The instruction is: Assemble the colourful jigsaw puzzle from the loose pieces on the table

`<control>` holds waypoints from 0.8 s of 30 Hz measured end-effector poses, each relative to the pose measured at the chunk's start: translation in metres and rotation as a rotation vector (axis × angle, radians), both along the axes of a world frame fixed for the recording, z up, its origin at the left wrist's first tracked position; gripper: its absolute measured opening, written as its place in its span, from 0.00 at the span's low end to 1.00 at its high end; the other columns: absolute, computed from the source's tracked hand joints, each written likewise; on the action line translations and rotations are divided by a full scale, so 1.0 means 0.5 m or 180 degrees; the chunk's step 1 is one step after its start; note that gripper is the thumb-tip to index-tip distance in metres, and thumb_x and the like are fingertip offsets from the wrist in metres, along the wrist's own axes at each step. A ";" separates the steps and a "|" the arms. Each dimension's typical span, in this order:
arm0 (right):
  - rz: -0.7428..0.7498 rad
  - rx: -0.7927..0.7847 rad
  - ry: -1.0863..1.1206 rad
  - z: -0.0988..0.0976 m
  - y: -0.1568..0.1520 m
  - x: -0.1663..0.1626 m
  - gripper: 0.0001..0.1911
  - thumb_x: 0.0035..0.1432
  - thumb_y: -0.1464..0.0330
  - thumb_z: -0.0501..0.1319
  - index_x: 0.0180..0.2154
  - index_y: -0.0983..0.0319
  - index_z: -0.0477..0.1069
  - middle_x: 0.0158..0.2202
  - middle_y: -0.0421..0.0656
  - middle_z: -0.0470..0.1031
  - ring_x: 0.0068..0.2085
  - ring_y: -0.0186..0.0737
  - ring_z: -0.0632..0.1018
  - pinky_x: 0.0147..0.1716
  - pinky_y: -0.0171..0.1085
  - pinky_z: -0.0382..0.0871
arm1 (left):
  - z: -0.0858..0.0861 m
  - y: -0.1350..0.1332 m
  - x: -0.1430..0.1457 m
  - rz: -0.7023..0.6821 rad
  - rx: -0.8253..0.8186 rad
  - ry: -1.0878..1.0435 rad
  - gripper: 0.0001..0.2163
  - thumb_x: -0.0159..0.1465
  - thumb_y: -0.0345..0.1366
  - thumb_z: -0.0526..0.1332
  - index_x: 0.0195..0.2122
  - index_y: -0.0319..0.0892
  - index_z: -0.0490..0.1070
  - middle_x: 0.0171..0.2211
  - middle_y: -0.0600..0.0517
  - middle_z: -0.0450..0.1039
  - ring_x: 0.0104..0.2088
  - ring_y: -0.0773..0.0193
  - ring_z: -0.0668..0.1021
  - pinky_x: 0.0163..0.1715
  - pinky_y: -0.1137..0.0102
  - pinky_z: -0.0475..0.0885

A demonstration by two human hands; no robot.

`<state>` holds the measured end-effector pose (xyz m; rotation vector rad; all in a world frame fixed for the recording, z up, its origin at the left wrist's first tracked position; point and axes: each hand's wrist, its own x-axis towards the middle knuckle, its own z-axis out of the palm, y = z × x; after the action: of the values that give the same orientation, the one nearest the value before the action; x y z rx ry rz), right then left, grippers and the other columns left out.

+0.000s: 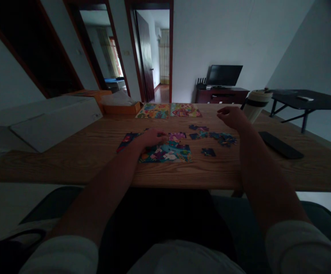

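A partly assembled jigsaw puzzle (171,154) with white rabbits and bright colours lies flat on the wooden table. My left hand (154,137) rests over its upper left part, fingers stretched to the right, covering some of the picture. Raised over the table's right side is my right hand (231,116), its fingers loosely bent and apart, with nothing visible in them. Below it sits a heap of loose puzzle pieces (225,139). Smaller joined pieces (201,134) lie left of the heap, and another dark blue cluster (208,152) lies nearer to me.
Two colourful picture sheets (154,111) lie at the table's far edge. At left stand a large white box (53,118) and an orange box (122,109). A lidded tumbler (256,104) stands beyond my right wrist; a dark flat phone-like slab (281,145) lies right of my forearm.
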<state>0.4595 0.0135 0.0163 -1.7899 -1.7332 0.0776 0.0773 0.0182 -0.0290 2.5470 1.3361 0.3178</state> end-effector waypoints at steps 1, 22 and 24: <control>-0.0031 -0.0070 -0.0026 -0.001 0.001 0.005 0.14 0.62 0.67 0.62 0.46 0.67 0.79 0.40 0.55 0.81 0.39 0.46 0.79 0.39 0.39 0.70 | 0.000 0.001 -0.002 0.0037 0.0026 0.0005 0.20 0.67 0.50 0.56 0.53 0.46 0.76 0.56 0.49 0.75 0.54 0.57 0.76 0.56 0.68 0.67; 0.0173 -0.1189 -0.0542 -0.132 0.087 -0.063 0.29 0.58 0.44 0.60 0.31 0.63 0.78 0.29 0.51 0.78 0.32 0.44 0.78 0.33 0.38 0.67 | 0.010 -0.002 -0.007 0.0286 -0.0178 0.0093 0.19 0.67 0.48 0.56 0.54 0.46 0.75 0.55 0.47 0.75 0.53 0.56 0.76 0.55 0.66 0.68; 0.0210 -0.1255 -0.0401 -0.129 0.085 -0.068 0.24 0.59 0.48 0.61 0.31 0.63 0.78 0.27 0.49 0.78 0.30 0.42 0.77 0.30 0.37 0.66 | 0.012 -0.004 -0.005 0.0325 -0.0179 0.0085 0.19 0.67 0.48 0.56 0.54 0.47 0.75 0.55 0.48 0.75 0.54 0.56 0.76 0.56 0.66 0.67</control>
<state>0.4255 0.0558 -0.0480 -2.0508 -1.9715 0.3639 0.0746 0.0161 -0.0230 2.4507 1.4669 0.2621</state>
